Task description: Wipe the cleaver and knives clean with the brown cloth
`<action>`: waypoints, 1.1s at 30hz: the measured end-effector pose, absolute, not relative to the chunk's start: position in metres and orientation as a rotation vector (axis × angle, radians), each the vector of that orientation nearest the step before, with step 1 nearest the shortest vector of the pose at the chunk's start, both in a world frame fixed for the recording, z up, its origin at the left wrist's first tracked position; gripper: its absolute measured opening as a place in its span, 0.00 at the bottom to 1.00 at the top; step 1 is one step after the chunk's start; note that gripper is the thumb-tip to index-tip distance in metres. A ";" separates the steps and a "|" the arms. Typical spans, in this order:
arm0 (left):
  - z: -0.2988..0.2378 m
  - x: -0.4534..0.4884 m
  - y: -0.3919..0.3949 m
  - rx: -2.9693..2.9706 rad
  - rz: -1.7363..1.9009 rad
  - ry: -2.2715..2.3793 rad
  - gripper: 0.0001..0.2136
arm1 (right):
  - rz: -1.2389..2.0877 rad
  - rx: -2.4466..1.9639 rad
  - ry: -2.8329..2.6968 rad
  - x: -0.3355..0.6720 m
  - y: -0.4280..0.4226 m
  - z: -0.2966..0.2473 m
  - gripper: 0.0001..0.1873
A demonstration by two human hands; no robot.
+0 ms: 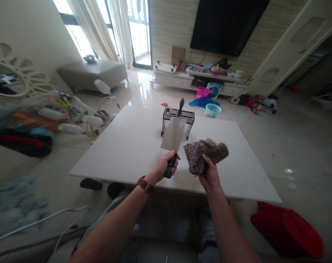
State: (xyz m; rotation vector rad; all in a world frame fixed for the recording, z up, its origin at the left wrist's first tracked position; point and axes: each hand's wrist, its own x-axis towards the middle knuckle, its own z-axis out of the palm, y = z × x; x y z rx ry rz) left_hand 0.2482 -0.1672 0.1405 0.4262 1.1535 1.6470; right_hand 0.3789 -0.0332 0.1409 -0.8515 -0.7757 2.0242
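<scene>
My left hand (pixel 170 165) is wrapped round the black handle of a cleaver (pixel 173 133), whose broad steel blade points up and away from me. In my right hand (pixel 210 173) is a bunched, fuzzy brown cloth (pixel 200 155) with a leopard-like pattern on part of it. The cloth hangs just right of the blade, apart from it. Behind the blade stands a knife rack (pixel 167 114) with a dark frame and clear sides. One black-handled tool (pixel 181 105) sticks up out of its top slot. The blade hides part of the rack.
Both hands are above a white table (pixel 113 153). Beyond it on the floor are a teal basket (pixel 212 109) and a pink basket (pixel 203 92). A red bag-like item (pixel 288 230) lies at the right, and lamp parts (pixel 83 118) stand to the left.
</scene>
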 end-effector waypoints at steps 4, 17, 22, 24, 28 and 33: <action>0.139 0.255 -0.164 0.635 1.502 1.257 0.22 | 2.035 -0.837 -0.820 0.377 -0.038 0.143 0.23; 0.128 0.278 -0.160 0.995 1.060 1.470 0.16 | 1.829 -0.935 -0.942 0.375 -0.047 0.131 0.26; 0.130 0.274 -0.162 1.010 1.008 1.518 0.08 | 1.769 -0.963 -0.947 0.376 -0.042 0.130 0.26; 0.131 0.273 -0.164 1.025 0.977 1.558 0.07 | 1.784 -0.980 -0.933 0.376 -0.039 0.131 0.26; 0.131 0.270 -0.165 1.202 0.976 1.798 0.05 | 1.744 -0.993 -0.846 0.378 -0.031 0.135 0.25; 0.127 0.268 -0.162 1.272 0.944 1.986 0.06 | 1.693 -0.979 -0.744 0.382 -0.023 0.139 0.28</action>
